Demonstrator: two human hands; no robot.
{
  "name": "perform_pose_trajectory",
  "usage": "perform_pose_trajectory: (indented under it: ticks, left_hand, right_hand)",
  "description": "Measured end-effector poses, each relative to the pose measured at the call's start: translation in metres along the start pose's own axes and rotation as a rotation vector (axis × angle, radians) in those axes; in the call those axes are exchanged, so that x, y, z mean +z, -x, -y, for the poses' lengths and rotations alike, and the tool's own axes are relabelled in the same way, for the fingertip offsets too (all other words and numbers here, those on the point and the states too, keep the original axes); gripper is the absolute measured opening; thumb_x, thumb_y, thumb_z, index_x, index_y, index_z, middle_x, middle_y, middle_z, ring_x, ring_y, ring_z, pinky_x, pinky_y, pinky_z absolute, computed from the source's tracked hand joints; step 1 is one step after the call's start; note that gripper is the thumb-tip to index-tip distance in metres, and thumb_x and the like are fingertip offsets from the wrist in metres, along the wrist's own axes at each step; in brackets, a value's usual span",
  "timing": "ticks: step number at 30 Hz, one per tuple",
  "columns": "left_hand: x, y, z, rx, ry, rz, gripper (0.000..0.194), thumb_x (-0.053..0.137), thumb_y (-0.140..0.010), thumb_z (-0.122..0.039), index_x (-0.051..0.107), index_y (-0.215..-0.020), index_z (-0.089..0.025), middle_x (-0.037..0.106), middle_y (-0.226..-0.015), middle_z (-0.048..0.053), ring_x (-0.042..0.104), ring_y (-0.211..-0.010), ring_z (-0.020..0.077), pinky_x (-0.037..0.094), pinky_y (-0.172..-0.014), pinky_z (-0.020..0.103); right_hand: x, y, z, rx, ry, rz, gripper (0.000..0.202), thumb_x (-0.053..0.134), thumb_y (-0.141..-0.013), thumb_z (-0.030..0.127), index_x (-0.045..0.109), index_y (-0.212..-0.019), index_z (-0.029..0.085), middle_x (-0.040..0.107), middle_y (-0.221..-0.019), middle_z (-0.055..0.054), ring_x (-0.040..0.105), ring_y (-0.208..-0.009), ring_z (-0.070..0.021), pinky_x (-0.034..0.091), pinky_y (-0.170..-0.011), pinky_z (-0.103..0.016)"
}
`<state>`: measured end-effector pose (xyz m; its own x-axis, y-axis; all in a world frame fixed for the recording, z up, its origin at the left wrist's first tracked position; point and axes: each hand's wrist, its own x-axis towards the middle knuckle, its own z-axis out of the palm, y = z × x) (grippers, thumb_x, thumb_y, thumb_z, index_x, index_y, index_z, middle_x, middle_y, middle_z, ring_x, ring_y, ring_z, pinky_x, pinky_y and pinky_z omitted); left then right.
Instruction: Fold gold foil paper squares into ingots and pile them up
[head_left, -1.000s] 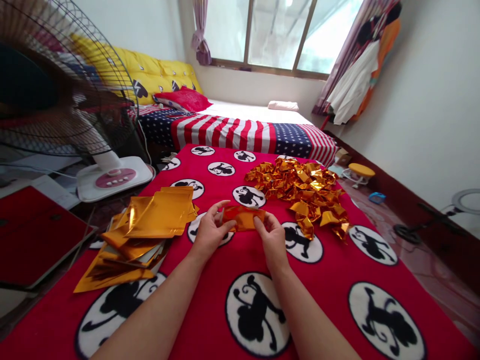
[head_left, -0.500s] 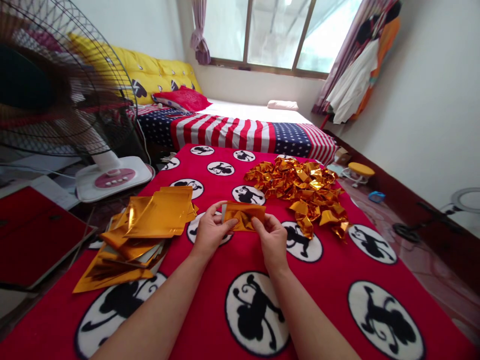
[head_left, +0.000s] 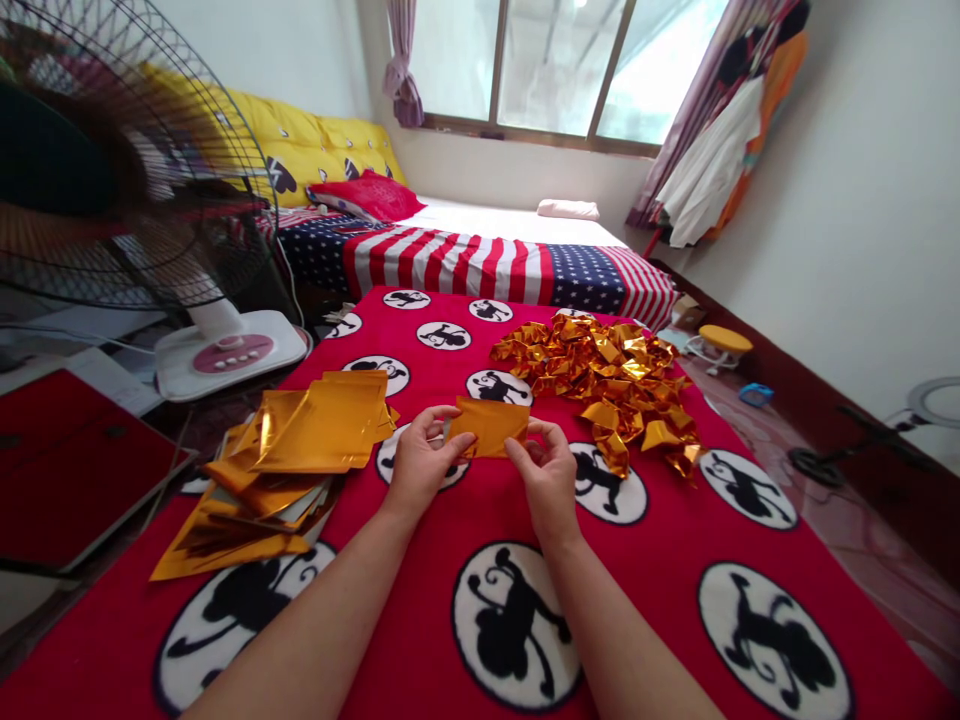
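Observation:
Between my two hands is a small sheet of gold foil paper [head_left: 491,428], folded into a rectangle and held up over the red cloth. My left hand [head_left: 426,455] pinches its left end, thumb in front and fingers behind. The right end is gripped the same way by my right hand [head_left: 546,465]. To the left lies a loose stack of flat gold foil sheets [head_left: 322,425], some showing pale undersides. Beyond my right hand, a heap of folded gold foil pieces [head_left: 592,360] spreads over the cloth.
The red cloth [head_left: 397,640] with monkey prints covers the surface under my arms. A running fan [head_left: 214,345] stands at the left, near a red board [head_left: 75,470]. Behind are a bed [head_left: 465,262] and a window. A yellow stool [head_left: 724,338] sits on the floor at right.
The foil paper's front face looked creased and dented in the middle; now it appears flatter and smoother. My hands stay in nearly the same place, still gripping both ends.

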<state>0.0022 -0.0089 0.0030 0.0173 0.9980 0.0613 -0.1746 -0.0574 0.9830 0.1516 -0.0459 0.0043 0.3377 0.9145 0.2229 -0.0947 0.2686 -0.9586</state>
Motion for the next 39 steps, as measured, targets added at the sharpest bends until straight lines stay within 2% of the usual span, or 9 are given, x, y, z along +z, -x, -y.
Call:
perform_pose_trajectory:
  ticks: [4,8,11,15,19,24,33,36,39]
  left_hand:
    - [0.0002,-0.0003,-0.0009,-0.023,0.042,-0.001,0.06,0.082,-0.061,-0.035,0.052,-0.11,-0.018,0.072,-0.088,0.007,0.072,-0.07,0.0222,0.058,-0.05,0.026]
    - [0.0004,-0.0004,0.0002,-0.046,0.091,0.015,0.072,0.084,-0.058,-0.034,0.051,-0.12,-0.018,0.073,-0.095,0.007,0.072,-0.072,0.0215,0.058,-0.053,0.026]
    - [0.0008,-0.0001,0.0005,-0.045,0.101,0.078,0.06,0.086,-0.056,-0.034,0.063,-0.108,-0.015,0.074,-0.092,0.006,0.071,-0.073,0.0196,0.057,-0.059,0.025]
    - [0.0012,0.0011,-0.0015,-0.092,0.08,0.121,0.043,0.087,-0.053,-0.038,0.073,-0.084,-0.011,0.074,-0.074,0.006,0.07,-0.065,0.0184,0.056,-0.06,0.024]
    - [0.0014,0.0027,-0.004,-0.143,0.078,0.117,0.049,0.087,-0.049,-0.044,0.075,-0.083,-0.011,0.073,-0.071,0.006,0.069,-0.061,0.0205,0.057,-0.06,0.029]
    - [0.0027,0.0044,-0.0078,-0.098,0.057,0.103,0.046,0.085,-0.052,-0.047,0.076,-0.079,-0.011,0.074,-0.072,0.008,0.069,-0.07,0.022,0.056,-0.065,0.03]
    - [0.0002,0.0036,-0.0044,0.034,-0.227,0.106,0.02,0.078,-0.064,-0.032,0.072,-0.066,-0.013,0.07,-0.063,0.003,0.061,-0.055,0.0145,0.044,-0.05,0.021]
    - [0.0006,0.0036,-0.0013,0.049,-0.245,0.151,0.018,0.076,-0.066,-0.03,0.071,-0.067,-0.013,0.071,-0.066,0.004,0.063,-0.059,0.0153,0.045,-0.053,0.021]
    - [0.0016,0.0035,0.0003,0.017,-0.121,0.163,0.025,0.078,-0.065,-0.031,0.069,-0.079,-0.013,0.073,-0.077,0.006,0.068,-0.069,0.0177,0.051,-0.061,0.023]
  right_hand:
    - [-0.0004,-0.0011,-0.0032,-0.027,0.019,0.122,0.019,0.068,-0.078,0.029,0.064,-0.095,0.021,0.068,-0.098,-0.005,0.065,-0.089,-0.0197,0.052,-0.08,-0.033]
    - [-0.0019,-0.0029,-0.0075,-0.064,0.044,0.104,0.017,0.067,-0.079,0.028,0.069,-0.095,0.021,0.069,-0.096,-0.005,0.064,-0.092,-0.0208,0.049,-0.085,-0.035]
    - [-0.0038,-0.0035,-0.0097,-0.068,0.046,0.069,0.018,0.067,-0.079,0.028,0.07,-0.095,0.021,0.07,-0.093,-0.004,0.063,-0.091,-0.021,0.049,-0.085,-0.035]
    - [-0.0049,-0.0029,-0.0101,-0.065,0.04,0.055,0.017,0.067,-0.079,0.028,0.07,-0.095,0.02,0.071,-0.09,-0.003,0.064,-0.088,-0.0206,0.049,-0.084,-0.035]
    - [-0.0028,-0.0018,-0.0074,-0.035,0.011,0.056,0.016,0.069,-0.078,0.027,0.071,-0.092,0.02,0.071,-0.087,-0.003,0.065,-0.085,-0.02,0.049,-0.082,-0.034]
    - [-0.0012,-0.0006,-0.0036,0.059,-0.02,0.085,0.019,0.072,-0.075,0.032,0.072,-0.088,0.019,0.073,-0.083,-0.003,0.065,-0.079,-0.0193,0.05,-0.076,-0.032]
    - [-0.0045,-0.002,-0.0052,0.121,0.006,0.052,0.022,0.076,-0.072,0.036,0.067,-0.079,0.017,0.071,-0.079,-0.002,0.064,-0.074,-0.0173,0.049,-0.07,-0.028]
    - [-0.0038,-0.0024,-0.0053,0.096,-0.055,0.033,0.021,0.075,-0.073,0.035,0.064,-0.079,0.018,0.07,-0.08,-0.001,0.064,-0.076,-0.0167,0.05,-0.072,-0.028]
    - [-0.0023,-0.0023,-0.0048,0.091,-0.083,0.029,0.021,0.075,-0.072,0.033,0.063,-0.08,0.018,0.07,-0.079,-0.002,0.065,-0.078,-0.0176,0.051,-0.076,-0.031]
